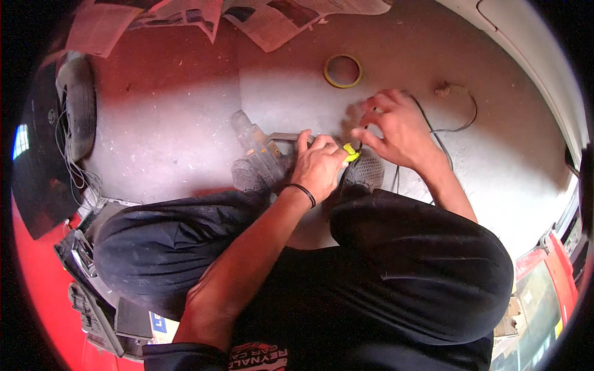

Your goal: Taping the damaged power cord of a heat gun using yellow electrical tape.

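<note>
My left hand (318, 164) is closed around a small bright yellow-green object (351, 153), held between my feet. A flat grey bar (286, 137) extends leftward from beneath its fingers. Beside it a translucent housing with amber parts (260, 148) lies across my left shoe (245, 176). My right hand (396, 133) is raised just right of the yellow object, its curled fingers apart and partly blurred, with nothing clearly held. A thin dark cable (448, 157) runs behind that hand, and my right shoe (368, 173) sits below it.
A yellow tape roll (342, 71) lies on the floor (173, 136). Newspaper sheets (272, 21) are at the top. Dark panels and wires (46, 154) lie left, beside red panels (40, 260). A pale car body edge (520, 37) and another red panel (560, 266) line the right.
</note>
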The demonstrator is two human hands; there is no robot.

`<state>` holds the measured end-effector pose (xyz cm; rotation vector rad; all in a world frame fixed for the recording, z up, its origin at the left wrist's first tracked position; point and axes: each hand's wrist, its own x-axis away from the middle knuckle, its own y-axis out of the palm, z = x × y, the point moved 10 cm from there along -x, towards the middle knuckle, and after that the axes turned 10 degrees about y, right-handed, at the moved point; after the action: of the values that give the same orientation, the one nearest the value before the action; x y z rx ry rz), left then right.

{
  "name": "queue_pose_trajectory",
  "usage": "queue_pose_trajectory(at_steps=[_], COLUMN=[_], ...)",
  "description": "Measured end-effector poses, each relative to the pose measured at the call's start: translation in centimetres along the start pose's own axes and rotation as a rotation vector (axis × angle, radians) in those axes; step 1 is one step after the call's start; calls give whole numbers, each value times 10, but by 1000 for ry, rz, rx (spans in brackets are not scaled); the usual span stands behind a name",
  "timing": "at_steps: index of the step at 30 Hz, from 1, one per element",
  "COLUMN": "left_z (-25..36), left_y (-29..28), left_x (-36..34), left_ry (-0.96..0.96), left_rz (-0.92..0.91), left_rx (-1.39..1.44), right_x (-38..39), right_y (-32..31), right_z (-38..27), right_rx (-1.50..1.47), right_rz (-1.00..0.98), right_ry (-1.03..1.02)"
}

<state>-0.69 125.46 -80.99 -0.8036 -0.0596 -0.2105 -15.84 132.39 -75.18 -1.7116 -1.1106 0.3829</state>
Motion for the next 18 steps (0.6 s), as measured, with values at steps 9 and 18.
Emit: queue_pose_trajectory(at_steps=[9,18], left_z=[8,9], left_y=[3,12], left_x=[10,12], left_ry=[37,90], left_rz=[-98,-137], left_rx=[44,30], right_x=[-8,18], right_y=[110,117], right_z=[-1,10], right_rx=[69,-119], right_rz=[-679,-882], right_ry=[113,177])
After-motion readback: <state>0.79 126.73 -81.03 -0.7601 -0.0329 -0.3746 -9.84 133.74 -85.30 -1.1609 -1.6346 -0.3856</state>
